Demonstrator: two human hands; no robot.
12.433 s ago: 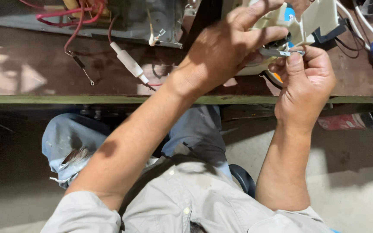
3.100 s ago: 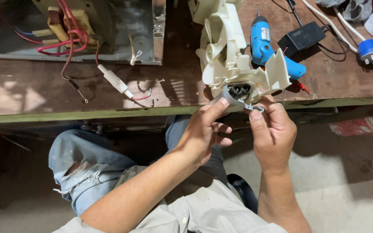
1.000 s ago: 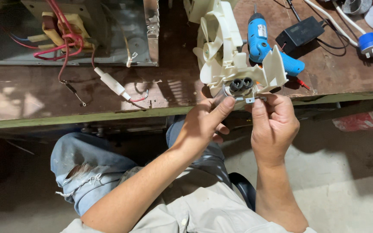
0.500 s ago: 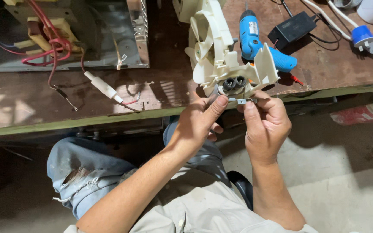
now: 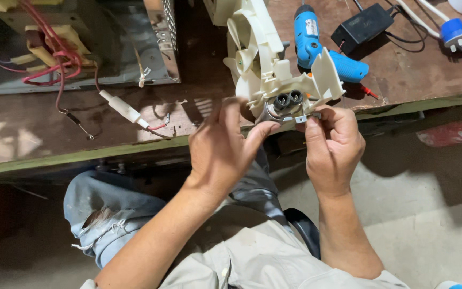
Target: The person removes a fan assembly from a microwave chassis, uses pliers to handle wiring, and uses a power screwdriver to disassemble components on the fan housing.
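Bare bench strip (image 5: 28, 144) left; blue screwdriver (image 5: 316, 45), black adapter (image 5: 363, 24) crowd fan housing (image 5: 274, 75) right.

A worn brown wooden table (image 5: 38, 144) with a green front edge is carrying an open metal chassis (image 5: 135, 48) with red wires, a cream plastic fan housing (image 5: 274, 69), a blue cordless screwdriver (image 5: 316, 45), a black power adapter (image 5: 362, 24), and a white inline fuse holder (image 5: 124, 109).

Head camera looks steeply down, close over the workbench edge (image 5: 81, 160) and lap.
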